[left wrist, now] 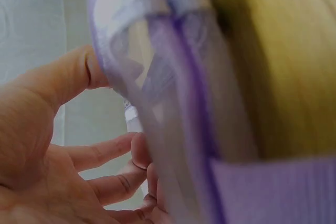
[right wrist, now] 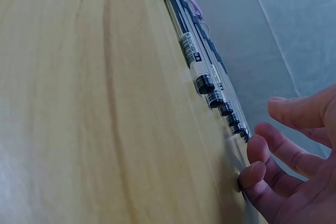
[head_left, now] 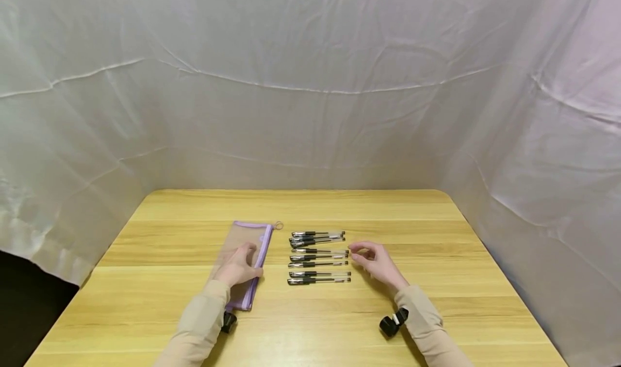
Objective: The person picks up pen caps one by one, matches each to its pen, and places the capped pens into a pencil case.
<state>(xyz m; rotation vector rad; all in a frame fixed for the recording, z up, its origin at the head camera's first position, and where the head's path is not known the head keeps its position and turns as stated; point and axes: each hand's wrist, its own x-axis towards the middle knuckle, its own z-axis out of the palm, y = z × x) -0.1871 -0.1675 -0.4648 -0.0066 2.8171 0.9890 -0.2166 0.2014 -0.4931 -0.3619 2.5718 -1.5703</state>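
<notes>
Head: left hand (head_left: 237, 267) rests loosely on pouch (head_left: 262, 253), sheer mesh, lilac border, ring (head_left: 278, 225) at the corner beyond the fingers. Right hand (head_left: 377, 262) released; row of pens (head_left: 317, 264) just left of it, clear barrels, black grips. Left wrist: thumb and fingers apart, against the pouch, which looks bent, blurry. Right wrist: fingers loosely curled beside pen ends; nearest label has a barcode.

Left wrist view: pouch (left wrist: 197, 103) seemingly close

Left hand (left wrist: 39, 153) touching purple-trimmed pouch (left wrist: 191, 98) (blurred, partly see-through), wood tabletop (left wrist: 296, 72) beside.
</notes>
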